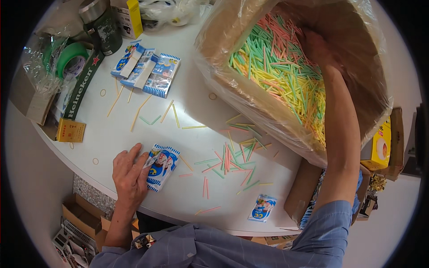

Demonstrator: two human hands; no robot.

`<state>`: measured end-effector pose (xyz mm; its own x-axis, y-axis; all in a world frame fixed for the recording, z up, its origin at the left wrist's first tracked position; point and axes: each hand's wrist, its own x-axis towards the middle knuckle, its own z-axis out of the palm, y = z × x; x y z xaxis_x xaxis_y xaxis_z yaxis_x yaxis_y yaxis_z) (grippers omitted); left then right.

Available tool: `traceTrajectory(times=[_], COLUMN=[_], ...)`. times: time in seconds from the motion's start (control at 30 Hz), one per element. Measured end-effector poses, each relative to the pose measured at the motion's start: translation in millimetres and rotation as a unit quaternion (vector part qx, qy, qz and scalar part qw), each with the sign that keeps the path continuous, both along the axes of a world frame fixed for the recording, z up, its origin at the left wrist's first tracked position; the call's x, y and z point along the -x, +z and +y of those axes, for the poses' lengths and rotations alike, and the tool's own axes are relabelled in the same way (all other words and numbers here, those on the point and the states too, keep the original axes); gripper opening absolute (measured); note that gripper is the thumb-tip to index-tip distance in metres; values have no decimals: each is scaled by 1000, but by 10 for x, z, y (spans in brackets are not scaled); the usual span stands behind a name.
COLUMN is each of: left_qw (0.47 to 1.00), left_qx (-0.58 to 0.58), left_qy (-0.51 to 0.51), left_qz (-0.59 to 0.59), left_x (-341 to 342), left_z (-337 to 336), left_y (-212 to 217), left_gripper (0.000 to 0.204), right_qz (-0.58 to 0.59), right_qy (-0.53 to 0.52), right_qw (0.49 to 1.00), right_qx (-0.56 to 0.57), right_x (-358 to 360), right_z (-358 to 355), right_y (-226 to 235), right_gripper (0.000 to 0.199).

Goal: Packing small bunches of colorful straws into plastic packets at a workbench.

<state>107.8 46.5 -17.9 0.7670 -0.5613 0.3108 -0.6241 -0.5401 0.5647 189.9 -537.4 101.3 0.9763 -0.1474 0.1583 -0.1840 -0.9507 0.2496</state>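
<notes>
My left hand (130, 172) rests on the table with fingers stretched out, its fingertips touching the left edge of a small stack of blue-and-white printed packets (163, 167). My right arm reaches into a large cardboard box (219, 73) lined with clear plastic. Inside, my right hand (316, 48) is at the far side, beside a mass of thin pink, green and yellow sticks (272, 58); shadow hides its fingers. More loose sticks (228, 158) lie scattered on the table between the packets and the box. A single packet (262, 208) lies near the front edge.
Banded packets (149, 73) lie at the back left, near a dark flask (102, 27) and green tape (71, 58). Rubber bands (95, 161) dot the white table (196, 143). At right are an open carton (304, 190) with blue packets and a yellow box (380, 145).
</notes>
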Motion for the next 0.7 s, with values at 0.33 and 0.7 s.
traceTrajectory(times=[0.33, 0.7], left_qw=[999, 973], left_qx=[52, 188], left_qy=[9, 87], left_qz=[7, 102], left_x=[33, -83], left_z=[3, 97], left_y=[10, 261], left_gripper=[23, 22], right_qz=[-85, -143], right_qy=[67, -35], right_qw=[992, 960], right_qx=[60, -239], right_x=[74, 321], right_z=[-79, -193], right_y=[-83, 291], right_gripper=[30, 31])
